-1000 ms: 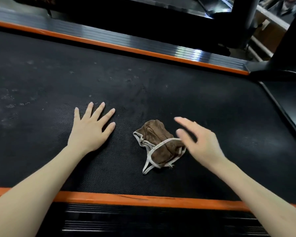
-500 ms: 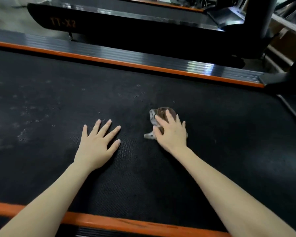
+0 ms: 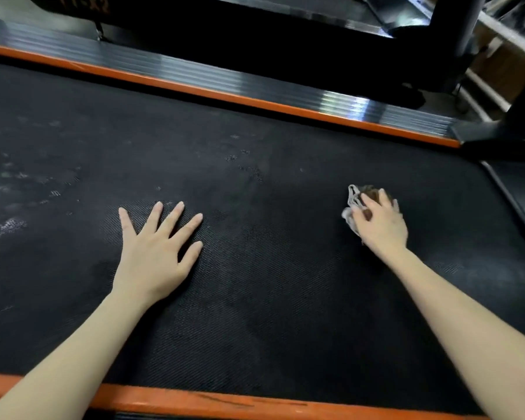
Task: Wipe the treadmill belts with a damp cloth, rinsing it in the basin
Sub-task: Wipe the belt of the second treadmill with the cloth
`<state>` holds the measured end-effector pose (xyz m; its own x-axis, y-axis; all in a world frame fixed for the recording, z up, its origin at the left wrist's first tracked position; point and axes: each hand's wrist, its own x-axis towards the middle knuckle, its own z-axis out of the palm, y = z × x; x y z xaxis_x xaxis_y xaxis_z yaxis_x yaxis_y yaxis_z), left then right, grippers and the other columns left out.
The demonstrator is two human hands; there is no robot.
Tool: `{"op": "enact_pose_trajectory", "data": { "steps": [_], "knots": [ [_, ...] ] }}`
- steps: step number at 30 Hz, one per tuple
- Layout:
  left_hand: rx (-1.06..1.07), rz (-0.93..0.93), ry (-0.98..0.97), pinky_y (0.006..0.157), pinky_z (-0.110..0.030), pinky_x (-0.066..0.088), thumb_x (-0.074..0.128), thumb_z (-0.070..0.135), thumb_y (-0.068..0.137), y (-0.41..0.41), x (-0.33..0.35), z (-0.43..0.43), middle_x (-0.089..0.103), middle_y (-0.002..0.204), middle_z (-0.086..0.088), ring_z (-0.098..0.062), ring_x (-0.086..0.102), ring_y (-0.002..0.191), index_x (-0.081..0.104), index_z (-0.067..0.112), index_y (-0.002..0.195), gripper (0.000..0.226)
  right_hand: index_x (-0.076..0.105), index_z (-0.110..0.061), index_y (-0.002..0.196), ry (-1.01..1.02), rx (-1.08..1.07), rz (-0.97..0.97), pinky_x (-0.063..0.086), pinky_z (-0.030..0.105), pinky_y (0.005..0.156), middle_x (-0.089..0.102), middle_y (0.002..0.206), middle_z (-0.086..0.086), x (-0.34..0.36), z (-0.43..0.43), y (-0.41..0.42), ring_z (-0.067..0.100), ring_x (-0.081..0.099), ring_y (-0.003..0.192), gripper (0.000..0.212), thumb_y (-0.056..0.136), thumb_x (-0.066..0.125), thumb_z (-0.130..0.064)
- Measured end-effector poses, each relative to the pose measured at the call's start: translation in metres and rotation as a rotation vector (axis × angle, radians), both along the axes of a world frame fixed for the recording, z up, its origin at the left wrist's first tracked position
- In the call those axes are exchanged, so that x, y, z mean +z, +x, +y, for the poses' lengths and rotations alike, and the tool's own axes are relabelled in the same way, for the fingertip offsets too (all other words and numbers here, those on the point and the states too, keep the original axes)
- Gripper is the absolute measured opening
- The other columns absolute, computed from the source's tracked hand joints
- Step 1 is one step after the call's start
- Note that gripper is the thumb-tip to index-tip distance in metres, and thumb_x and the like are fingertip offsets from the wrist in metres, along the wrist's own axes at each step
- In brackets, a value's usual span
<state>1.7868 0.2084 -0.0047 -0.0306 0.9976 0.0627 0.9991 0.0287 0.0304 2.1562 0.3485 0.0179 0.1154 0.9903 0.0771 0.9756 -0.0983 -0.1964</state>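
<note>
Rubber belt: black textured treadmill belt (image 3: 270, 268) fills the view, with pale dusty smudges (image 3: 9, 222) off to the left, so I'd say that side is yet to be wiped.
Cloth: brown cloth with pale edging (image 3: 355, 204), bunched up on the belt toward the right end, mostly hidden under the palm.
Right hand: right hand (image 3: 379, 222) curled over the cloth, fingers pressing it down onto the belt.
Left hand: left hand (image 3: 156, 247) flat and open on the belt, fingers spread, holding nothing, well apart from the cloth, looks like a brace.
Tip for the stroke: honestly, flatten that wad out a bit so more fabric touches, keep steady pressure, run overlapping passes between the orange side rails (image 3: 225, 95).
Watch out: the bracing palm sits on belt that needs wiping too.
Basin: not in view.
</note>
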Motion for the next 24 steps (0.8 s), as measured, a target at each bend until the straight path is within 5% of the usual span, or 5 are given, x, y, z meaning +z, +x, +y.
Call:
{"op": "enact_pose_trajectory", "data": {
  "steps": [6, 11, 16, 19, 24],
  "knots": [
    [-0.015, 0.030, -0.008, 0.107, -0.067, -0.006, 0.016, 0.058, 0.093, 0.001, 0.005, -0.002, 0.040, 0.149, -0.003, -0.034, 0.031, 0.139, 0.037, 0.034, 0.144, 0.059, 0.065, -0.009, 0.117, 0.164, 0.478, 0.123, 0.030, 0.035, 0.108, 0.052, 0.136, 0.016, -0.005, -0.094, -0.064, 0.036, 0.046, 0.126, 0.037, 0.089, 0.050, -0.027],
    [-0.016, 0.013, -0.019, 0.108, -0.068, -0.001, 0.017, 0.056, 0.093, 0.002, 0.004, -0.004, 0.038, 0.150, -0.004, -0.035, 0.029, 0.140, 0.037, 0.032, 0.144, 0.060, 0.067, -0.014, 0.115, 0.146, 1.003, 0.016, 0.037, 0.045, 0.107, 0.051, 0.137, 0.013, -0.004, -0.113, -0.065, 0.036, 0.046, 0.127, 0.038, 0.092, 0.048, -0.036],
    [-0.016, -0.017, 0.014, 0.108, -0.070, 0.005, 0.021, 0.055, 0.093, 0.001, 0.001, -0.003, 0.042, 0.148, -0.005, -0.036, 0.034, 0.138, 0.043, 0.030, 0.141, 0.059, 0.060, -0.017, 0.126, 0.182, 0.452, 0.059, 0.029, 0.048, 0.109, 0.041, 0.147, 0.011, -0.008, 0.035, -0.075, 0.039, 0.038, 0.132, 0.034, 0.095, 0.048, -0.028],
    [-0.011, -0.038, 0.030, 0.109, -0.069, 0.010, 0.022, 0.055, 0.092, 0.000, -0.001, 0.000, 0.040, 0.149, -0.004, -0.035, 0.032, 0.139, 0.042, 0.032, 0.141, 0.058, 0.047, -0.030, 0.137, 0.106, 0.179, 0.095, 0.022, 0.047, 0.114, 0.031, 0.152, 0.007, -0.008, 0.101, -0.111, 0.036, 0.025, 0.139, 0.046, 0.093, 0.043, -0.045],
    [-0.017, -0.074, 0.006, 0.110, -0.067, 0.012, 0.022, 0.054, 0.093, -0.001, -0.001, 0.000, 0.037, 0.151, -0.002, -0.033, 0.028, 0.141, 0.039, 0.034, 0.143, 0.056, 0.059, -0.031, 0.124, 0.148, 0.521, 0.075, 0.030, 0.046, 0.111, 0.045, 0.142, 0.012, -0.013, 0.063, -0.178, 0.041, 0.042, 0.126, 0.049, 0.086, 0.035, -0.051]
  ]
}}
